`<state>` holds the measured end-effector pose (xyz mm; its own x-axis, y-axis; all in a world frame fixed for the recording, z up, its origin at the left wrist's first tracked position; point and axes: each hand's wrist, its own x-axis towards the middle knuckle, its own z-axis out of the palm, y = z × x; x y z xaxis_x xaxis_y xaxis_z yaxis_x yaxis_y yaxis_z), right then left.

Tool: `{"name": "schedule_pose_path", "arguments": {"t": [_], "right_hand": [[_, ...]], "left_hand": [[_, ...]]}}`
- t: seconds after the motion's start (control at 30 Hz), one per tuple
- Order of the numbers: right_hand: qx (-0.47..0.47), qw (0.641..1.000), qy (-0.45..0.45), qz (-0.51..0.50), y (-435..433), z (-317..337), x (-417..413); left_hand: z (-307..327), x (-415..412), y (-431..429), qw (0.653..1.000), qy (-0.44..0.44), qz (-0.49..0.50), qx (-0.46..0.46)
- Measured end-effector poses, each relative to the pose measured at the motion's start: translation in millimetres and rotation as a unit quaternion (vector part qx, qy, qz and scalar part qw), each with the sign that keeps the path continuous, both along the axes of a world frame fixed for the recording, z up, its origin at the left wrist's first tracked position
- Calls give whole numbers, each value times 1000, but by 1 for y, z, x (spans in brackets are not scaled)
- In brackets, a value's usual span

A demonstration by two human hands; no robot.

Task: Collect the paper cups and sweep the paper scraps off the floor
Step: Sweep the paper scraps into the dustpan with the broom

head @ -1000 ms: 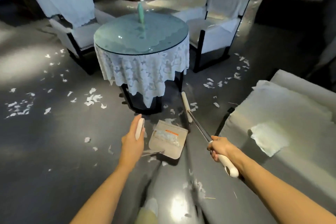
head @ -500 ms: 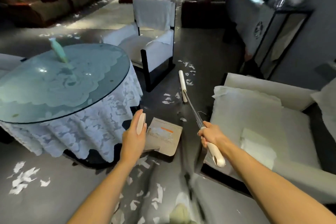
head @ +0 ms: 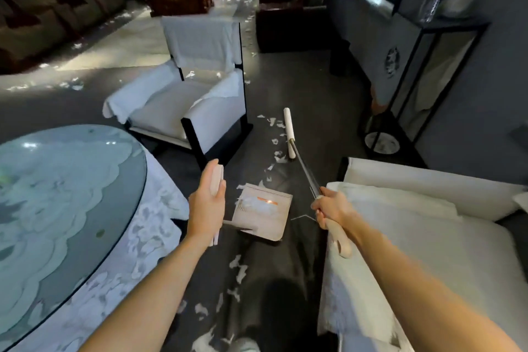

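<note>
- The view has swung right over the last second: the round glass-topped surface with its white lace cloth [head: 71, 208] has slid from mid-frame to the lower left. A lane of dark polished floor [head: 308, 88] now runs up the centre.
- The left hand [head: 207, 206] keeps its fingers wrapped round the pale upright handle of the flat beige dustpan [head: 263, 220], low at centre frame.
- The right hand [head: 333, 207], centre right, has its fingers closed round the cream grip of the long metal-shafted broom [head: 307, 174].
- The broom's white roller-shaped head [head: 288, 134] now lies among a trail of torn white paper scraps [head: 275, 153] beside the white-covered armchair [head: 185, 106], upper centre.
- To my eye the person has moved on to a fresh patch. More scraps lie along the bottom centre and far up the room, so plenty of sweeping remains.
- No paper cups show anywhere.
- The dustpan bears an orange strip label [head: 267, 200]; its writing is too blurred to read.
</note>
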<state>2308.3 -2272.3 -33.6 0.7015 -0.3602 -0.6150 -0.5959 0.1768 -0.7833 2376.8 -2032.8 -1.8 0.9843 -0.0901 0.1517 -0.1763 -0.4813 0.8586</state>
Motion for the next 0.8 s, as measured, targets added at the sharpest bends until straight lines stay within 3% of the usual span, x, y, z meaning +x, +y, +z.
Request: {"name": "schedule_pose_path", "arguments": {"t": [0.2,0.37,0.8], "right_hand": [[21,999,-14,-31,-73,-8,93],[9,999,-7,-37,-132,-19,223],[1,997,28,-78,-337,3,517]], "left_hand": [[-2,141,-83,1000,21,-16,14],[-19,271,-145,999,5,-47,5],[10,585,-353,993,-5,-117,13]]}}
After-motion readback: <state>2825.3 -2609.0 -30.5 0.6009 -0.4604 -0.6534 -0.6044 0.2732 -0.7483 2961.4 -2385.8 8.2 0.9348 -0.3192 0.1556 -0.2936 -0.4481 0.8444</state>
